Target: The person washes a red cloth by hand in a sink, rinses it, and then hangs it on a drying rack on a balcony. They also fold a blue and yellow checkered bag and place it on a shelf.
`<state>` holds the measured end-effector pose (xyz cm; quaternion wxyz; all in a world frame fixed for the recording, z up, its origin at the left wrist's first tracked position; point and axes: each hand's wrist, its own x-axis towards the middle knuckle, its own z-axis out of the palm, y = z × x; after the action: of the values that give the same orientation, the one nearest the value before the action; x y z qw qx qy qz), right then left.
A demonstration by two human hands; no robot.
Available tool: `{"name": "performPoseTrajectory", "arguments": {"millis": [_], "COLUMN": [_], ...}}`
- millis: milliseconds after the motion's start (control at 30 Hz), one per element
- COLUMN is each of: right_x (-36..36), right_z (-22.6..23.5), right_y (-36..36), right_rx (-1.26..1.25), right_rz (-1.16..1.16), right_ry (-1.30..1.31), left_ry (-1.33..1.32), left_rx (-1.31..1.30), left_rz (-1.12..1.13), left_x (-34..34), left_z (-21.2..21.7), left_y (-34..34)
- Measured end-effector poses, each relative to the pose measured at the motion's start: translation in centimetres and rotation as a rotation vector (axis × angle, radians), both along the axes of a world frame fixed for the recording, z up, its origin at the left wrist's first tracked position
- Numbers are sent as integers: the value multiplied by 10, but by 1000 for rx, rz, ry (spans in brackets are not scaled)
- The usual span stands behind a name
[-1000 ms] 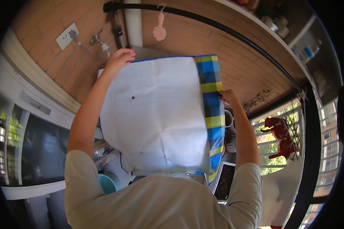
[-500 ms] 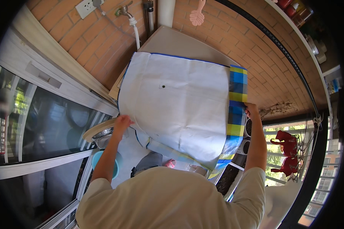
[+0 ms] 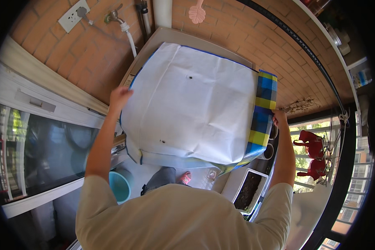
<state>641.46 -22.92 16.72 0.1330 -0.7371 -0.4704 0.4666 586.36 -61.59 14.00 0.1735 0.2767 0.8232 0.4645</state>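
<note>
Large white woven bag with blue piping and a blue-yellow-green checked side panel [image 3: 191, 104] held spread flat in the air, broad face toward the camera, in front of the brick wall [image 3: 71, 54] and over the grey top of a machine [image 3: 175, 35] below the tap.

Left hand [image 3: 120, 96] grips the bag's left edge. Fingers curl behind the fabric and are mostly hidden; cannot tell exactly how they are pressed, only that the edge is caught.

Right hand [image 3: 279, 118] holds the checked panel at the right edge. Fingers closed around the fabric, thumb side toward the camera.

Below: round turquoise plastic bucket [image 3: 120, 186] on the floor near the left leg, dark rectangular planter trough [image 3: 248, 192] to the right, 1 pink slipper [image 3: 185, 178] between them.

Judgement on handling: the bag hangs slack along its lower hem. Keeping both grips level and the 2 edges pulled evenly apart should hold the panel taut and keep the hem clear of the bucket. The woven material looks stiff and creased, so it will likely want firm pinches at the corners, not mid-edge.
</note>
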Motion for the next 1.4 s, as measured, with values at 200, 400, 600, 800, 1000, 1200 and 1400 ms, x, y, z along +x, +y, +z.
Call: {"name": "performPoseTrajectory", "arguments": {"millis": [200, 400, 600, 800, 1000, 1200, 1400], "right_x": [-52, 92, 112, 84, 77, 72, 60], "right_z": [-2, -33, -73, -92, -72, -69, -62], "right_y": [16, -55, -248, -330, -350, -355, -365], "right_rx": [164, 368, -63, -367, -409, -481, -382], "right_rz": [51, 390, 500, 37, 5, -12, -46], "right_ry": [377, 142, 332, 932, 1173, 1139, 1156], "left_ry": [178, 301, 340, -839, -741, -145, 636], "left_rx": [-35, 62, 137, 153, 367, 227, 60], "left_rz": [145, -4, 644, 382, 244, -19, -305], "left_x": [-82, -54, -22, 94, 89, 96, 107], "left_z": [-22, -19, -37, -8, -37, -51, -11], "left_y": [97, 91, -173, -183, -156, -166, -161]}}
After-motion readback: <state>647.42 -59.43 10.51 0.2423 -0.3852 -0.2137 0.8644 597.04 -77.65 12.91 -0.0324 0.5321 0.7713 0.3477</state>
